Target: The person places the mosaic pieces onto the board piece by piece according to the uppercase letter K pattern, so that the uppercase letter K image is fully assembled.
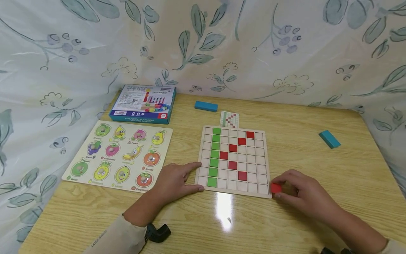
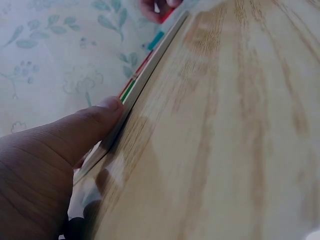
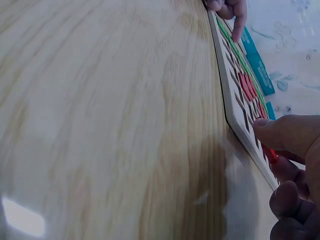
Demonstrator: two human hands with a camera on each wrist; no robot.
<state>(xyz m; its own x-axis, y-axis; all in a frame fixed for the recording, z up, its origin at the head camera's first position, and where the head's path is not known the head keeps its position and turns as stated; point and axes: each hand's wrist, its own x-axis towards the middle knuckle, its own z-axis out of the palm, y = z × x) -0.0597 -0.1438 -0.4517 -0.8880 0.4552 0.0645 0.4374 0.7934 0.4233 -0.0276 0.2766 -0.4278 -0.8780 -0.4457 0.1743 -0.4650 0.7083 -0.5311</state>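
Note:
A wooden grid board (image 1: 252,154) lies on the table in the head view. Its second column is filled with green tiles (image 1: 214,154). Several red tiles (image 1: 233,165) form a bent diagonal line across its middle and right. My left hand (image 1: 172,181) rests at the board's left side, index finger and thumb spread along the edge. At the lower right corner, my right hand (image 1: 309,194) pinches a red square tile (image 1: 276,188) between thumb and fingers. The right wrist view shows that tile (image 3: 270,154) close over the board's edge, partly hidden by the fingers.
A small pattern card (image 1: 229,119) lies behind the board. Blue blocks sit behind it (image 1: 206,106) and at the right (image 1: 330,139). On the left are a fruit puzzle board (image 1: 108,160) and a printed box (image 1: 142,104). A floral cloth (image 1: 203,42) hangs along the back.

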